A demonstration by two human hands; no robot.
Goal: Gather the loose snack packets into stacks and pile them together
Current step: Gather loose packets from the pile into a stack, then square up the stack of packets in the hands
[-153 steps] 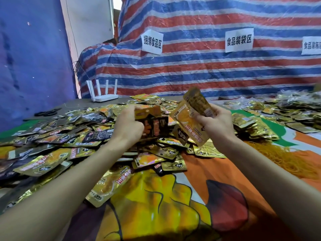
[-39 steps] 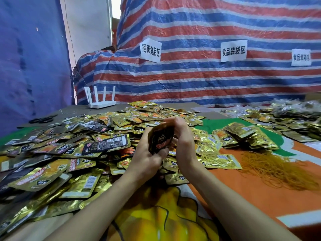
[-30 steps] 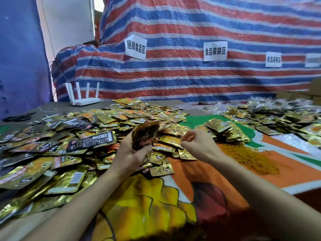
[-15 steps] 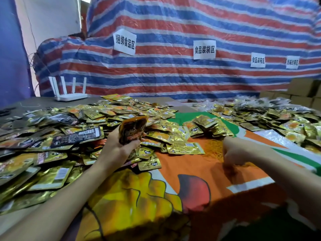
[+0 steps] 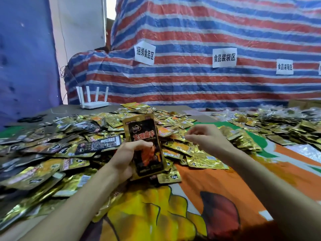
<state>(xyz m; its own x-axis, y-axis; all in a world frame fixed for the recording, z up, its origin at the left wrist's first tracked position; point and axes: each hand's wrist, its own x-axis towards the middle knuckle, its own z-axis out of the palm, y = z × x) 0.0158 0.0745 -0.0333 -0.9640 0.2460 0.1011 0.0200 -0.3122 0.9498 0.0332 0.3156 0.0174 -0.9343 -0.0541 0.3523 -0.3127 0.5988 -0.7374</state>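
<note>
You are holding the stack of snack packets (image 5: pixel 143 136) upright midway along the near edge of the surface (image 5: pixel 217 188), left hand (image 5: pixel 124 160) fingers clamped round its lower half so it is not fanning out, while your right hand (image 5: pixel 206 138) is hovering just beside it, fingers curled, whether pinching anything I cannot tell.

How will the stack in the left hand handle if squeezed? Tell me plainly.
The stack stands straight above the left hand, so it is probably fairly stiff as a bundle. Its foil faces look glossy, so it may fan apart if held loosely. Likely light: one hand holds it up.
</note>
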